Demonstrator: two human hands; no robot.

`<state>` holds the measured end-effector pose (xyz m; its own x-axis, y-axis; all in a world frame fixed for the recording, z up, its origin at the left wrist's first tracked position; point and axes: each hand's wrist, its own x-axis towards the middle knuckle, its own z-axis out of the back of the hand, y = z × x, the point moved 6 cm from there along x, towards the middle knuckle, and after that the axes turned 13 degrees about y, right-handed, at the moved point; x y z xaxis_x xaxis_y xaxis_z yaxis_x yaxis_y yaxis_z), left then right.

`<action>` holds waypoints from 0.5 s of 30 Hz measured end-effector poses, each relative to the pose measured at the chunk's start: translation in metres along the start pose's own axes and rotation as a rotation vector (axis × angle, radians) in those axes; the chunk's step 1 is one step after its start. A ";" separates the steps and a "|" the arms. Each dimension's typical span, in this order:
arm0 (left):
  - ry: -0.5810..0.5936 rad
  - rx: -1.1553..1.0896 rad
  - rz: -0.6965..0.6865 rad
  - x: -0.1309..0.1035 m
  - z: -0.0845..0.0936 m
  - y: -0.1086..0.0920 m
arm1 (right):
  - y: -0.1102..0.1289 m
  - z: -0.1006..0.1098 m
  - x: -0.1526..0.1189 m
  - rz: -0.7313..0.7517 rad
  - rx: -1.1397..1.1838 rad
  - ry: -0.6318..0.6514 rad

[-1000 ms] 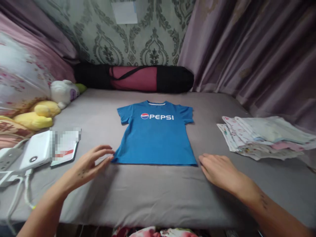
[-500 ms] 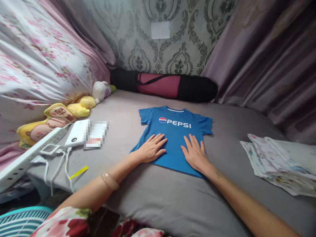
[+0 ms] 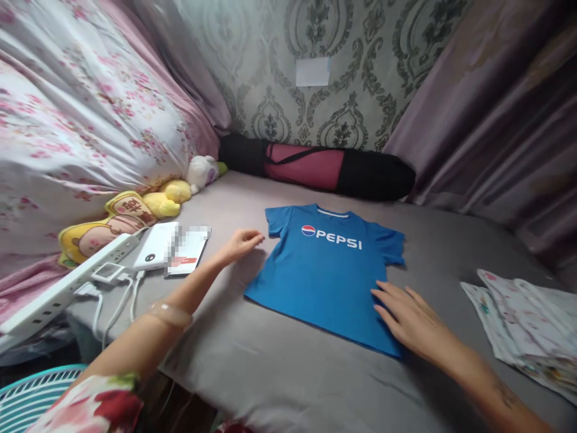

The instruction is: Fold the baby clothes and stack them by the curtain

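A blue T-shirt (image 3: 324, 276) with a white PEPSI print lies spread flat on the grey bed sheet (image 3: 279, 373), its collar toward the wall. To the left of the shirt, near its left sleeve, my left hand (image 3: 243, 242) hovers over the sheet, fingers bent and drawn together, with nothing visible in them. At the shirt's lower right edge is my right hand (image 3: 406, 313), fingers spread, the fingertips over the blue cloth, holding nothing.
A black and maroon long bag (image 3: 306, 165) lies along the wall. Plush toys (image 3: 166, 198), a white power strip (image 3: 67, 288), a power bank (image 3: 155, 246) and cables are at left. Folded cloths (image 3: 518, 319) sit at right, a teal basket (image 3: 40, 391) at lower left.
Both hands have come off the middle of the shirt: the left moved left beyond its side and its fingers drew together; the right moved to the right edge. The view has shifted somewhat.
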<state>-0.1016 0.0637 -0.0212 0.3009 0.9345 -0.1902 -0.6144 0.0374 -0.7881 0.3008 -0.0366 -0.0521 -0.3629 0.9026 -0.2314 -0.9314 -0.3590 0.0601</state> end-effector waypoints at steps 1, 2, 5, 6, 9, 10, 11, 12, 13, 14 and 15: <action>-0.085 -0.016 0.027 0.014 0.014 0.004 | 0.005 0.004 0.014 0.034 0.003 -0.018; -0.165 -0.018 0.063 0.029 0.027 0.007 | 0.011 0.008 0.030 0.053 0.014 -0.041; -0.269 0.000 0.229 0.071 0.049 0.016 | 0.044 0.022 0.092 0.126 0.080 -0.068; -0.266 0.001 0.280 0.083 0.051 0.017 | 0.056 0.027 0.116 0.140 0.102 -0.060; -0.238 -0.005 0.360 0.116 0.049 0.015 | 0.087 0.041 0.183 0.136 0.164 -0.028; -0.233 -0.003 0.363 0.126 0.048 0.014 | 0.093 0.046 0.203 0.110 0.178 -0.025; -0.227 -0.001 0.366 0.135 0.046 0.014 | 0.097 0.050 0.221 0.085 0.188 -0.018; -0.220 0.001 0.366 0.143 0.045 0.014 | 0.100 0.054 0.237 0.051 0.200 -0.013; -0.211 0.003 0.362 0.151 0.044 0.016 | 0.101 0.057 0.251 0.020 0.214 -0.004; -0.199 0.001 0.354 0.157 0.043 0.018 | 0.102 0.060 0.262 -0.007 0.226 0.005; -0.182 -0.008 0.333 0.163 0.042 0.020 | 0.102 0.062 0.271 -0.034 0.238 0.012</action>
<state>-0.0953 0.2319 -0.0431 -0.0495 0.9429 -0.3295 -0.6511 -0.2806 -0.7052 0.1053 0.1862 -0.0488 -0.3322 0.9098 -0.2489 -0.9240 -0.2610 0.2794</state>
